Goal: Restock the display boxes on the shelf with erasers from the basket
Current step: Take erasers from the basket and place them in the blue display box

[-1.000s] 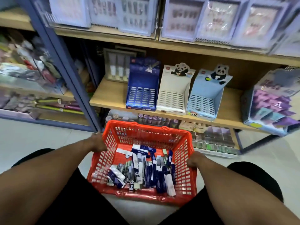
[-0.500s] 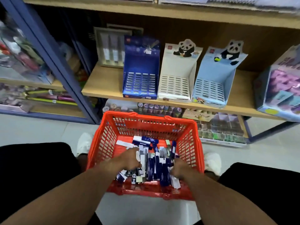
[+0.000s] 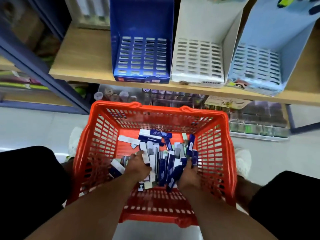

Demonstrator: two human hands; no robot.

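A wooden shelf (image 3: 83,54) carries three slotted display boxes, dark blue (image 3: 141,49), white (image 3: 199,54) and pale blue (image 3: 259,63), side by side. Below on the floor, an orange basket (image 3: 216,144) holds long, slim erasers (image 3: 162,163) in blue and white sleeves, most pointing toward the shelf. The left hand (image 3: 138,166) grips a white one; the right hand (image 3: 189,175) clasps blue ones.

Wooden shelf (image 3: 83,54) bearing three display boxes (image 3: 141,54); basket (image 3: 216,135) on floor (image 3: 34,129).
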